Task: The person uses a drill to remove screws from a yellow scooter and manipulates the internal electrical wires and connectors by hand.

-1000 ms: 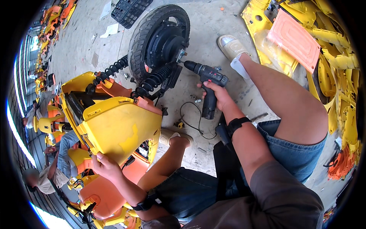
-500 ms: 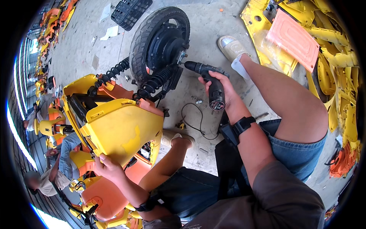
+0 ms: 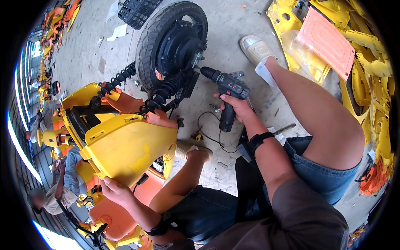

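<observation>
"In the head view, what are you holding?"

"Your right hand (image 3: 238, 107) is curling its fingers around the drill (image 3: 233, 85). Your left hand (image 3: 118, 192) is holding the yellow cover (image 3: 131, 148) by its low edge."

"How far along are you?"

"The bolt (image 3: 199, 57) is sticking out of the wheel (image 3: 179, 46), and the drill is pointing near it. I can't tell if it's tight or loose."

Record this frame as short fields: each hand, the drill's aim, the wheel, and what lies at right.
Left hand: at the near edge of a yellow plastic body panel, fingers partly hidden
Right hand: gripping a black cordless drill
Drill aim: toward the metal axle end; contact unclear
Wheel: black, treaded rubber tyre
Right side: flat orange plastic panel, yellow plastic parts
</observation>
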Motion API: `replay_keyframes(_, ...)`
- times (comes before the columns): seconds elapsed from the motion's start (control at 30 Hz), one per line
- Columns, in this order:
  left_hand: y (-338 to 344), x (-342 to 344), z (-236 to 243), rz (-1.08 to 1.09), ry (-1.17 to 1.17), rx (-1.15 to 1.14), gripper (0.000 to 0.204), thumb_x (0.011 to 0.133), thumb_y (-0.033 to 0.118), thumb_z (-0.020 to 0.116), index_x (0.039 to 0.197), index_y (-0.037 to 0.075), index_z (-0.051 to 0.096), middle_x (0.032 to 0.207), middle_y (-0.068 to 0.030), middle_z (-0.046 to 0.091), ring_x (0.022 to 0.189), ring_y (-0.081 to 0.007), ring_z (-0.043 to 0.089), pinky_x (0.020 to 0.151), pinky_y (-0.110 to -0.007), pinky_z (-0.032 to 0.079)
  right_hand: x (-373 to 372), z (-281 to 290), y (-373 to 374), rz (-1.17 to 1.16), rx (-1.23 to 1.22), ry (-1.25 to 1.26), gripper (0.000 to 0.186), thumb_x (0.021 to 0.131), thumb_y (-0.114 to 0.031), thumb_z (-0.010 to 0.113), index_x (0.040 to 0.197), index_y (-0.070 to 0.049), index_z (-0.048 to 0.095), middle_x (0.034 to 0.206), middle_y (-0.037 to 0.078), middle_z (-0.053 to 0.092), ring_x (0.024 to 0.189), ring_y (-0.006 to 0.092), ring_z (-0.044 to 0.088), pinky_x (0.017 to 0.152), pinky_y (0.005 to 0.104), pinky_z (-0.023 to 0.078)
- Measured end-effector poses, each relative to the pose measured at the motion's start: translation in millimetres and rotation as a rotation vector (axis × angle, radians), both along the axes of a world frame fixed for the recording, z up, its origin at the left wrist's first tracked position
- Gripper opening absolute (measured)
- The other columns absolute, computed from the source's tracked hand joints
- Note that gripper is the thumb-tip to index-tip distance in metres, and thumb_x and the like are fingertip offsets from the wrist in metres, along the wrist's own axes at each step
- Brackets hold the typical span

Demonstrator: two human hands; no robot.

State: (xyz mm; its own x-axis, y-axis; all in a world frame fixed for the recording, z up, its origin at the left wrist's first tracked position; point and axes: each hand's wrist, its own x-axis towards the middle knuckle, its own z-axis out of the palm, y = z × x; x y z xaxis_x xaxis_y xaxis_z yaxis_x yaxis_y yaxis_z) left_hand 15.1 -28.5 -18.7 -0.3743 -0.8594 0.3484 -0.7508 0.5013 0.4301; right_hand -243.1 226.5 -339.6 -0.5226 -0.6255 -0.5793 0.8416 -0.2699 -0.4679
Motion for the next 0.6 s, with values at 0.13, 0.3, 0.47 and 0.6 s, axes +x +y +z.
replay_keyframes(0.13, 2, -1, 2, 0.012, -0.042, -0.04, 0.058, 0.107, 0.046, 0.042, 0.107, -0.009, 0.063, 0.087, -0.016, 0.065, 0.078, -0.0235, 0.056, 0.07, -0.036, 0.046, -9, -16, 3, 0.069, 0.096, 0.182, 0.03, 0.094, -0.012, 0.072, 0.121, -0.001, 0.067, 0.12, 0.01, 0.073, 0.073, 0.0132, 0.065, 0.069, 0.0318, 0.057)
replay_keyframes(0.3, 5, -4, 3, 0.033, -0.041, -0.044, 0.061, 0.107, 0.048, 0.042, 0.108, -0.009, 0.063, 0.087, -0.0173, 0.065, 0.078, -0.0249, 0.057, 0.07, -0.037, 0.047, -8, -2, 4, 0.018, -0.027, -0.013, 0.044, 0.091, -0.013, 0.071, 0.133, -0.002, 0.059, 0.127, 0.014, 0.071, 0.07, 0.0149, 0.064, 0.069, 0.0333, 0.057)
replay_keyframes(0.47, 5, -3, 2, 0.011, -0.037, -0.069, 0.063, 0.106, 0.051, 0.042, 0.111, -0.009, 0.064, 0.09, -0.0181, 0.067, 0.081, -0.0258, 0.06, 0.072, -0.037, 0.048, -13, 14, 4, -0.042, -0.159, -0.239, 0.052, 0.088, -0.016, 0.07, 0.136, -0.003, 0.055, 0.133, 0.018, 0.067, 0.065, 0.0153, 0.06, 0.068, 0.0351, 0.057)
replay_keyframes(0.6, 3, 0, 3, 0.026, -0.05, -0.037, 0.066, 0.106, 0.052, 0.041, 0.113, -0.008, 0.066, 0.094, -0.0184, 0.068, 0.084, -0.026, 0.062, 0.074, -0.037, 0.05, -12, 9, 3, -0.048, -0.103, -0.214, 0.052, 0.087, -0.017, 0.071, 0.135, -0.004, 0.056, 0.124, 0.017, 0.069, 0.063, 0.0155, 0.059, 0.067, 0.0365, 0.056)
